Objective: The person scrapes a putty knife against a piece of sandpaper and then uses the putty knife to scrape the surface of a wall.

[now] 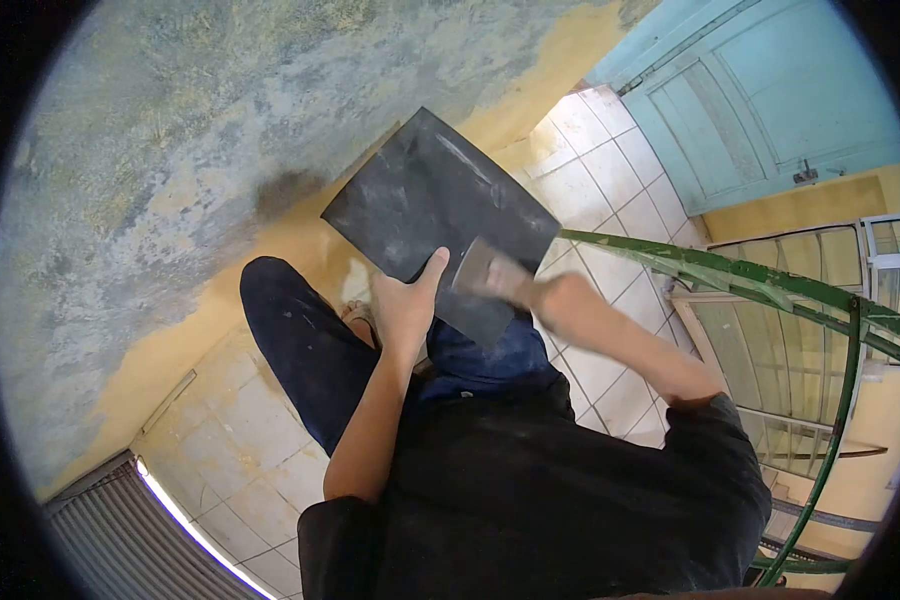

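A dark, scuffed flat sheet point(420, 190) lies tilted over my lap, with pale smudges on its surface. My left hand point(407, 305) grips its near edge, the thumb lying on top. In my right hand point(565, 300), blurred by motion, is a scraper-like tool with a wide flat blade point(473, 264). The blade is at the sheet's lower right part, close to my left thumb. Whether it touches the sheet cannot be made out. The fingers of my right hand are wrapped round the handle.
A patchy grey and yellow wall point(170, 150) rises in front and to the left. Green metal bars point(730, 272) stand at the right, near glass-paned frames point(795, 350). Beyond is a light blue door point(730, 110). White tiles point(620, 200) cover the floor. A corrugated shutter point(120, 530) is at the lower left.
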{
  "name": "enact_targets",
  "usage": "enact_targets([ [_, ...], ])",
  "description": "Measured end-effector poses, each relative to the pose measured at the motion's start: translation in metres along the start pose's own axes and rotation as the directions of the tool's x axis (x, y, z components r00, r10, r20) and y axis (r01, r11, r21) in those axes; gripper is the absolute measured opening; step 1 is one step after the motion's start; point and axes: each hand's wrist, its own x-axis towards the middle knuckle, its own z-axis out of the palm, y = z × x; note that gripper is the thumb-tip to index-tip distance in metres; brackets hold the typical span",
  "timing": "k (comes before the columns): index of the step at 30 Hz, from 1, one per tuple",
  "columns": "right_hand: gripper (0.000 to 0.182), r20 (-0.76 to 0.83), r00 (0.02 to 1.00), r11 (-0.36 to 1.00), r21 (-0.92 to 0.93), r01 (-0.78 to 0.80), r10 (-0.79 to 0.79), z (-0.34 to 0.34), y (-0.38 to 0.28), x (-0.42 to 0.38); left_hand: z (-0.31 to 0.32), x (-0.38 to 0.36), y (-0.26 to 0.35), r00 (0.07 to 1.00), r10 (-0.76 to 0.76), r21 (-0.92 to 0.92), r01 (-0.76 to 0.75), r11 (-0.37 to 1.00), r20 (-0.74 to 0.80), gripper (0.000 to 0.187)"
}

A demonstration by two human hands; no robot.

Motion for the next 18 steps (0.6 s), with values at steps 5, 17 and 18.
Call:
enact_targets([
  [5,0.064,-0.14,0.988,0.997,0.034,0.075,-0.069,0.005,0.026,0.006,0.005,-0.001,-0.007,0.997,0.03,-0.048,-0.034,0.998,-0.073,0.048],
  [17,0.056,0.045,0.999,0.999,-0.041,0.005,-0.004,0.011,0.023,-0.01,0.01,-0.001,-0.017,0.998,0.061,0.033,-0.063,0.998,0.034,0.05],
  [18,0.047,-0.077,0.99,0.991,0.061,0.123,-0.118,0.008,0.004,-0.015,0.009,-0.008,0.006,0.998,0.028,-0.099,-0.022,0.995,0.059,0.047],
])
